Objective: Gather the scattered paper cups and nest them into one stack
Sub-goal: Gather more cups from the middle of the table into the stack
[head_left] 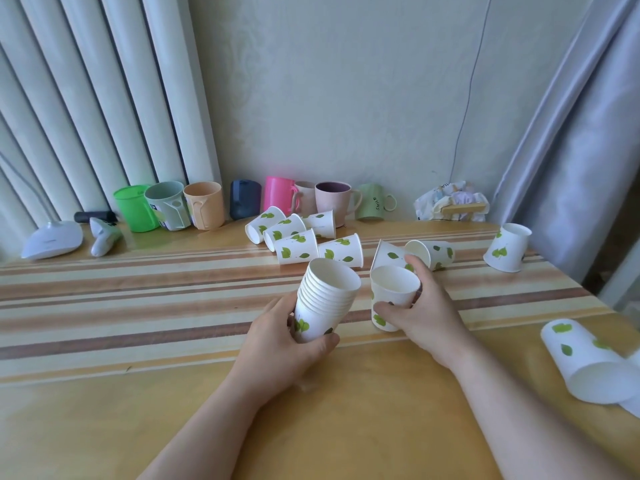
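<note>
On the striped wooden desk (pixel 138 289), which fills the lower view and runs back to a wall and curtains, the task is midway: part of the cups are nested, many still lie loose.

Along the back edge stands a row of plastic mugs (pixel 204 206), green through pink to a pale green one, with a white lamp base (pixel 52 239) at far left and a crumpled wrapper (pixel 450 202) at right. None of these belong to the job.

Next in size, the loose paper cups: a cluster of about 5 lying on their sides (pixel 298 237) behind the hands, 2 more just beyond the right hand (pixel 433 253), 1 inverted cup (pixel 507 249) well apart at the right edge, and a large near cup on its side (pixel 585 365) at lower right.

The stack (pixel 323 299), roughly 8 cups by the rims showing, tilts mouth up and away, gripped around its base by the left hand (pixel 287 341). Just beside it, the right hand (pixel 420 313) wraps a single upright cup (pixel 393 297), thumb in front and fingers behind; whether it rests on the desk or is lifted I cannot tell.

The step in hand looks like adding this cup to the stack. That calls for raising it above the stack's open mouth, lining up the 2 axes and sliding it down without crushing the thin wall, then reaching for the nearest 2 cups.
</note>
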